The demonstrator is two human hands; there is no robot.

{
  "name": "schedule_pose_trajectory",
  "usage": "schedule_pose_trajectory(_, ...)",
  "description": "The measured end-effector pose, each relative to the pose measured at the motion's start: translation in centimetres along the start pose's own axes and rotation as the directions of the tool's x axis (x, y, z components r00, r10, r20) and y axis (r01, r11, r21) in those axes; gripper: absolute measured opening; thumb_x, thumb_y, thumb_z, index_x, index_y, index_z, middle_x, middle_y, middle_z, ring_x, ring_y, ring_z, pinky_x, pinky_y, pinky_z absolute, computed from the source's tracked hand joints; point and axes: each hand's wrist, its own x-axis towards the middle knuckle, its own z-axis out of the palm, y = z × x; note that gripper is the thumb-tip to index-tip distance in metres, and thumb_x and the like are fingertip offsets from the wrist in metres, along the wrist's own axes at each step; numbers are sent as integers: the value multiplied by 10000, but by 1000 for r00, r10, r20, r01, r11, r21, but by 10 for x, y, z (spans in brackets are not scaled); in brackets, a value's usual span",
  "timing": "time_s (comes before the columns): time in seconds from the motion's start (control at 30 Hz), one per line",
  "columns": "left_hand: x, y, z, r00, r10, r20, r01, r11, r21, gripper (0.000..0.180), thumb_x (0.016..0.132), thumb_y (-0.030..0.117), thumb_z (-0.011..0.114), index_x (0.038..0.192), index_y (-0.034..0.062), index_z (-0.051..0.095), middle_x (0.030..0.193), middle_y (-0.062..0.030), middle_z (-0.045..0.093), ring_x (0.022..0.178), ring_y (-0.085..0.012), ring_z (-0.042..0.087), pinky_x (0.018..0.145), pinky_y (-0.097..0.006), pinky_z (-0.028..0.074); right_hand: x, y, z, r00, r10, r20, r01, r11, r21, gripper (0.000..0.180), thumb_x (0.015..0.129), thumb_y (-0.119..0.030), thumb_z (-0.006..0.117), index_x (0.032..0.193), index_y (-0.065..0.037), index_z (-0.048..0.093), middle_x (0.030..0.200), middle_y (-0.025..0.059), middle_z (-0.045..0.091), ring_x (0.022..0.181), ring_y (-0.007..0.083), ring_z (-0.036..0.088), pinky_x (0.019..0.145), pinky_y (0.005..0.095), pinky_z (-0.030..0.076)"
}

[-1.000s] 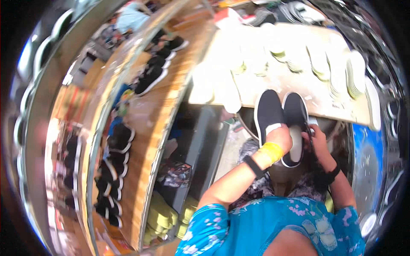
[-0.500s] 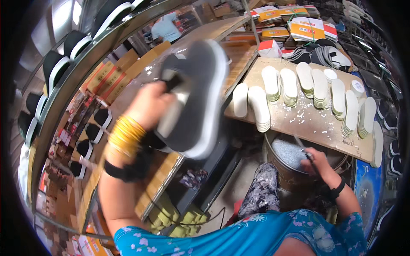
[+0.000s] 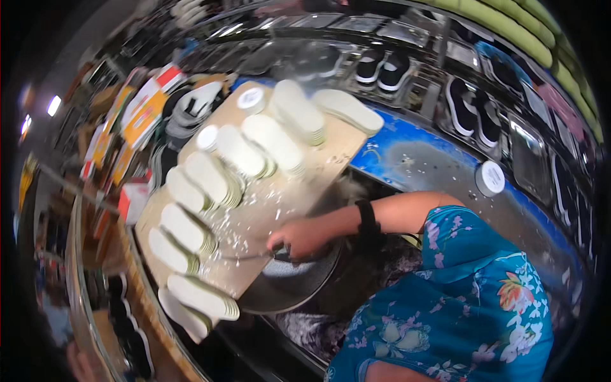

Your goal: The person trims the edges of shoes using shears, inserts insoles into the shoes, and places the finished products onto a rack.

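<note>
My right hand point(image 3: 304, 237) is closed around a thin brush point(image 3: 249, 256) with a dark handle, at the rim of a round metal pot point(image 3: 286, 290) holding pale paste. A black band sits on that wrist. The brush tip lies over the near edge of a wooden board point(image 3: 280, 204), which is flecked with white and carries several stacks of white insoles point(image 3: 205, 179). My left hand does not show; only a bit of upper arm appears under the blue flowered sleeve at the bottom edge.
Beyond the board lies a blue worktop point(image 3: 414, 153) with a round white lid point(image 3: 490, 178). Black shoes point(image 3: 382, 63) sit in pairs on metal racks behind. Orange and white boxes point(image 3: 143, 114) are stacked at left, and dark shoes fill a shelf at lower left.
The view has swung right, away from the shelf. My left hand, which held a dark shoe up high, has left the picture. My right hand stays at the pot with the brush.
</note>
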Motion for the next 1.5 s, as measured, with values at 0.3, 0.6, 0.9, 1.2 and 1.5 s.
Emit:
schedule_pose_trajectory(0.3,-170,36,423,549,424,720,-303,904,-302,319,800,178,629,1045,-7,544,989,-194,593,873,-324,592,746,-362,489,-83,143,-339,386,-183,-904,-523,764,-377,546,710,-42,523,1238,-107,400,932,172,604,877,346,581,739,428,450)
schedule_pose_trajectory(0.6,-198,-26,455,248,91,965,-383,924,11,402,832,281,569,1122,12,498,1003,-194,561,802,-335,582,664,-365,488,34,231,-471,665,-97,-741,-549,609,-572,685,708,-210,596,1324,-102,318,977,253,582,888,379,571,760,410,447)
schedule_pose_trajectory(0.9,-183,-14,460,423,302,854,-469,880,-78,244,833,331,528,930,108,544,725,-78,539,602,-272,575,526,-387,484,34,232,-471,193,-339,-921,-679,632,-374,427,658,-135,573,1074,-40,545,883,224,614,834,353,594,727,403,462)
schedule_pose_trajectory(1.2,-194,2,451,575,319,753,-374,922,-104,307,799,350,582,920,67,585,824,-132,618,691,-332,604,575,-421,487,-92,7,-349,-85,-463,-882,-281,861,-424,496,751,-220,703,1144,22,521,1050,75,583,898,117,543,799,217,405)
schedule_pose_trajectory(1.5,-164,72,349,736,-37,676,668,-120,-734,491,911,373,443,1264,37,384,1157,-103,512,1011,-210,527,901,-334,403,-91,-81,-7,908,-414,-62,233,622,-748,485,712,-143,583,1171,-199,439,657,30,603,602,231,624,434,348,461)
